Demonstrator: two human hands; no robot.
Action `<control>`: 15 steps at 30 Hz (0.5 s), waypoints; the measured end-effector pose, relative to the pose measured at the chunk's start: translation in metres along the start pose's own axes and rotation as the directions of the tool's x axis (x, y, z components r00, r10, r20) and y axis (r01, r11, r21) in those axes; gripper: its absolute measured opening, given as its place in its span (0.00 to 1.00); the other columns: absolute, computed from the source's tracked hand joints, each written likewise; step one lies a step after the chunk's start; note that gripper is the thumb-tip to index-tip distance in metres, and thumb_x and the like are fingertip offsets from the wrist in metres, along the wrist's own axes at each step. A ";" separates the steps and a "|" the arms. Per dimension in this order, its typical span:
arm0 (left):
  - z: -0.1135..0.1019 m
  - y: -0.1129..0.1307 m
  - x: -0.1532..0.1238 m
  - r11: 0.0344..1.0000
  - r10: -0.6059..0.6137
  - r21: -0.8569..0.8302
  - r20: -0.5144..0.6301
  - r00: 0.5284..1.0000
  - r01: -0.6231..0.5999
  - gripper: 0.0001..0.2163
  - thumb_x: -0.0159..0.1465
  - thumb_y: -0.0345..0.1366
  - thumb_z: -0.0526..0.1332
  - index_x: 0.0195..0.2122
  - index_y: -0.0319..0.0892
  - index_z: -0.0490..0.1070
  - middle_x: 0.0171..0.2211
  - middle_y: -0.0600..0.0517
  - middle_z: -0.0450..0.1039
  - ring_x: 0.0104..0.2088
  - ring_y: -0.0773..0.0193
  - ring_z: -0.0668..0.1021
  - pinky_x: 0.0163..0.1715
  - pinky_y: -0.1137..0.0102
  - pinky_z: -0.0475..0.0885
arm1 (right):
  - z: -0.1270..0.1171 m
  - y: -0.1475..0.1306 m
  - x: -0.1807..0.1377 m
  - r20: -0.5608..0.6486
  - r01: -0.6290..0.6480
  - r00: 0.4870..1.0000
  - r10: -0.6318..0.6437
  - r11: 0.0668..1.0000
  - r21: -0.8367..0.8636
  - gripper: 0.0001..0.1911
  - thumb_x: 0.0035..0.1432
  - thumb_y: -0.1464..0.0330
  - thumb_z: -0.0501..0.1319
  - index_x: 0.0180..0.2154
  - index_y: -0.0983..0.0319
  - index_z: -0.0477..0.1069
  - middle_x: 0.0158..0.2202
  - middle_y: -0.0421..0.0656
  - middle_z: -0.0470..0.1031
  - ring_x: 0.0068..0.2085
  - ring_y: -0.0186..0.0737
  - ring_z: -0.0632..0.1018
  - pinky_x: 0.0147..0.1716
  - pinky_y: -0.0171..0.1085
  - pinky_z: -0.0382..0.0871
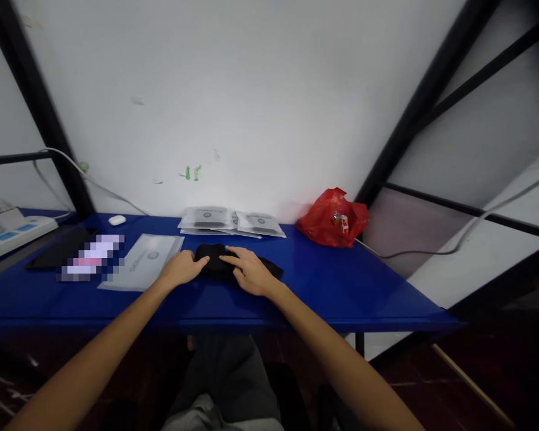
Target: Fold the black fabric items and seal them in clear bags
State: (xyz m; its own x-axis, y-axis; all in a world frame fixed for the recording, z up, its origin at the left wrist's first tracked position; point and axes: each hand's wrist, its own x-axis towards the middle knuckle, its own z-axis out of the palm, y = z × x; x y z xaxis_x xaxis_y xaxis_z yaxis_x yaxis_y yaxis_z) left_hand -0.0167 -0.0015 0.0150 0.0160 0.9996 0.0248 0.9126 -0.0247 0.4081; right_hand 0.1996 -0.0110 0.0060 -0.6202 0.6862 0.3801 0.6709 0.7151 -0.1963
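Observation:
A folded piece of black cloth (212, 258) lies on the blue table in front of me, and its exact kind is hard to make out. At its left edge my left hand (182, 268) grips it, with the thumb on top and the other fingers mostly hidden. My right hand (250, 272) rests over its right part, index and middle fingers stretched out and pressing on the fabric. A darker tail of the cloth (273, 267) sticks out to the right from behind that hand. Just left of my left hand lies a flat frosted plastic bag (150, 257) with a printed logo.
Several packed frosted bags (211, 218) are stacked against the wall. A red plastic bag (326, 221) stands at the back right. To the left are a white earphone case (117, 220), a blurred-out phone (92, 257), a dark flat item (56, 248) and a power strip (22, 232).

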 end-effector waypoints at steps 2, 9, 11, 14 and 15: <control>0.000 0.000 0.000 1.000 0.001 -0.016 0.010 1.000 -0.001 0.22 0.59 0.54 0.50 0.28 0.39 0.71 0.30 0.41 0.77 0.35 0.48 0.78 0.31 0.64 0.67 | -0.001 0.000 -0.001 0.027 0.006 1.000 -0.006 1.000 -0.013 0.25 0.56 0.77 0.50 0.54 0.61 0.68 0.61 0.51 0.62 0.61 0.46 0.62 0.58 0.52 0.56; 0.002 0.011 -0.003 0.984 -0.003 -0.179 0.018 1.000 0.006 0.21 0.56 0.52 0.57 0.38 0.37 0.69 0.38 0.40 0.76 0.38 0.51 0.78 0.33 0.66 0.69 | 0.002 0.007 -0.009 0.068 -0.035 0.997 0.036 0.999 -0.019 0.21 0.56 0.76 0.51 0.48 0.60 0.73 0.60 0.50 0.62 0.61 0.49 0.63 0.58 0.54 0.56; 0.006 0.018 -0.004 0.979 -0.025 -0.203 -0.021 0.999 0.021 0.21 0.55 0.49 0.60 0.42 0.36 0.67 0.42 0.39 0.75 0.41 0.51 0.78 0.35 0.66 0.69 | 0.004 0.007 -0.008 0.068 -0.028 0.997 0.028 1.000 -0.008 0.20 0.56 0.76 0.51 0.47 0.60 0.74 0.60 0.50 0.63 0.61 0.49 0.63 0.58 0.54 0.56; 0.011 0.026 -0.003 0.981 -0.051 -0.191 -0.087 0.995 0.034 0.18 0.54 0.41 0.62 0.43 0.37 0.66 0.42 0.40 0.75 0.43 0.51 0.77 0.37 0.66 0.69 | 0.005 0.007 -0.006 0.045 -0.034 0.998 0.033 0.999 0.017 0.21 0.56 0.76 0.51 0.49 0.60 0.73 0.60 0.50 0.64 0.60 0.48 0.64 0.58 0.52 0.57; 0.011 0.027 -0.002 0.982 -0.053 -0.186 -0.106 0.993 0.033 0.17 0.54 0.39 0.62 0.42 0.37 0.66 0.41 0.41 0.75 0.42 0.52 0.77 0.37 0.66 0.69 | 0.003 0.008 -0.006 0.029 -0.046 0.999 0.046 0.999 0.023 0.21 0.56 0.76 0.51 0.49 0.61 0.72 0.59 0.50 0.64 0.60 0.47 0.64 0.58 0.51 0.57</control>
State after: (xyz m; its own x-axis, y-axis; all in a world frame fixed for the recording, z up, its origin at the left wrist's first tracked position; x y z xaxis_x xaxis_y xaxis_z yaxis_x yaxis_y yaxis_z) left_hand 0.0125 -0.0041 0.0162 -0.0760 0.9921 0.0998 0.8206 0.0054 0.5715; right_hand 0.2080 -0.0089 -0.0009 -0.6003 0.7217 0.3447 0.6895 0.6854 -0.2341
